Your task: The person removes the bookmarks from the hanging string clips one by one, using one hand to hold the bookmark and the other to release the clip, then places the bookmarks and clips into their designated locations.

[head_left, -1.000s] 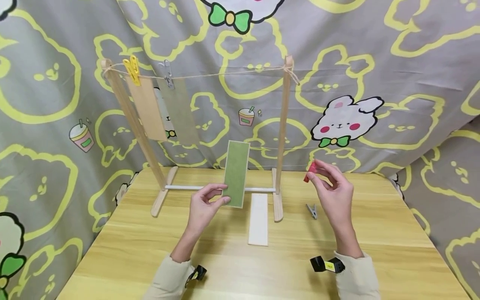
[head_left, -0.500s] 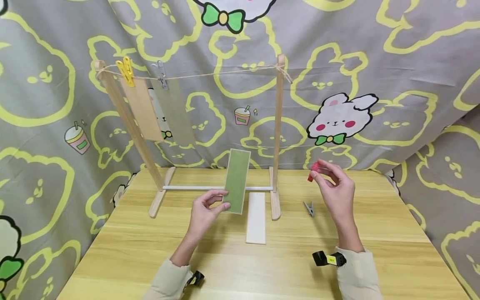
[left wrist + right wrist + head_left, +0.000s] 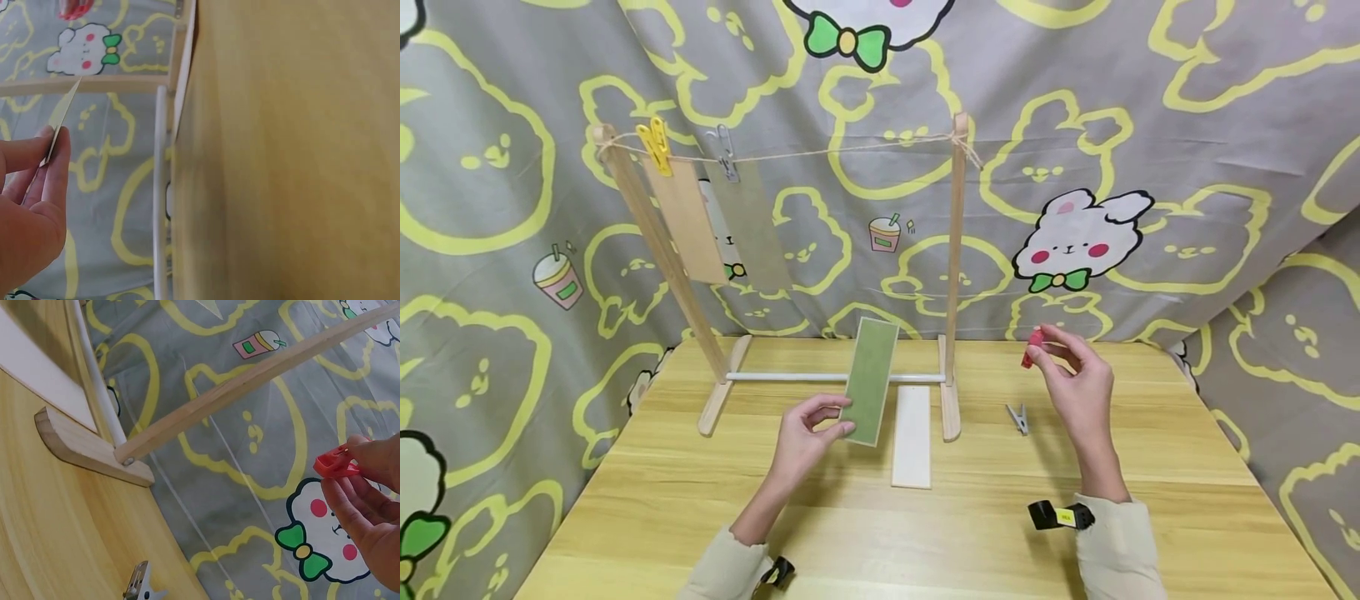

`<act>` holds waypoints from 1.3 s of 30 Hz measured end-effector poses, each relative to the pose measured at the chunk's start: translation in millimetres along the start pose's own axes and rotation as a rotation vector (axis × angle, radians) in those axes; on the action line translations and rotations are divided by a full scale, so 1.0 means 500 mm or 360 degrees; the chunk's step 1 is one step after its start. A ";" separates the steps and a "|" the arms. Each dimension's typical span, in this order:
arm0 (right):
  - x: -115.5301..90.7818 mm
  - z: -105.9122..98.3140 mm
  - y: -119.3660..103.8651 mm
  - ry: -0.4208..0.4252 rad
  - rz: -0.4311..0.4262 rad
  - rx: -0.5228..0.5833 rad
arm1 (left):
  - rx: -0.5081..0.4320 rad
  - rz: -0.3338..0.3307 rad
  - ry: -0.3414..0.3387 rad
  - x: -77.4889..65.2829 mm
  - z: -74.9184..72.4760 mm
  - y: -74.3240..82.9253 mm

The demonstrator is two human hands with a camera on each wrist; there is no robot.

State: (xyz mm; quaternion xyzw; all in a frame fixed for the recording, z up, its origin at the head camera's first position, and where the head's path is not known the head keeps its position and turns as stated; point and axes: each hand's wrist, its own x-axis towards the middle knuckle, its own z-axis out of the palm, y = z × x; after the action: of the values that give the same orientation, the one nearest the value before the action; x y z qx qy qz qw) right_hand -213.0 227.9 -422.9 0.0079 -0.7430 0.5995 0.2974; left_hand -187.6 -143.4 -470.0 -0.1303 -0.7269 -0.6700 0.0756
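Note:
My left hand (image 3: 805, 437) pinches a green rectangular card (image 3: 871, 379) by its lower left edge, thumb in front. The card is tilted and held above the table, before the rack's white crossbar (image 3: 790, 377); seen edge-on in the left wrist view, it is a thin pale sheet (image 3: 65, 106). To the right, my right hand (image 3: 1081, 387) pinches a red clothespin (image 3: 334, 464) between thumb and fingers, above the table's back part. Below that hand lies a grey clothespin (image 3: 1018, 419). Between the hands, a white card (image 3: 912, 437) lies flat on the table.
A wooden rack with an upright post (image 3: 957, 258) carries a string (image 3: 842, 152). On its left side hang a beige card (image 3: 688, 225) under a yellow clothespin (image 3: 656, 146) and a grey-green card (image 3: 752, 229) under another grey clothespin (image 3: 727, 154). A patterned curtain (image 3: 1210, 167) stands behind.
My left hand has lowered the green card a little and its top leans more to the right. The red clothespin has turned slightly in my right hand, which stays at about the same place.

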 end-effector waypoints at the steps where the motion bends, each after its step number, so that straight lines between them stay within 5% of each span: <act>1: -0.001 0.000 -0.003 -0.0003 0.0008 -0.0005 | 0.0010 -0.0003 -0.0004 -0.002 -0.002 -0.002; 8: -0.010 0.000 -0.043 -0.0041 0.0116 -0.0049 | 0.0120 -0.0078 0.0015 -0.012 -0.013 -0.011; 18: 0.002 -0.015 0.045 -0.0090 0.0158 -0.0216 | 0.0161 -0.0259 0.0002 -0.026 -0.007 -0.018; 39: 0.000 -0.041 0.091 -0.0330 0.0221 -0.0672 | 0.0263 -0.0489 -0.0028 -0.039 0.001 -0.015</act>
State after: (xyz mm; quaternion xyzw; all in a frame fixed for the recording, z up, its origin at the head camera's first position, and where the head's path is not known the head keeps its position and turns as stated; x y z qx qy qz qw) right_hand -220.9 259.2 -461.0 -0.0441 -0.8772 0.4458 0.1726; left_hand -171.4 -145.0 -482.9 -0.0168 -0.7916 -0.6104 -0.0236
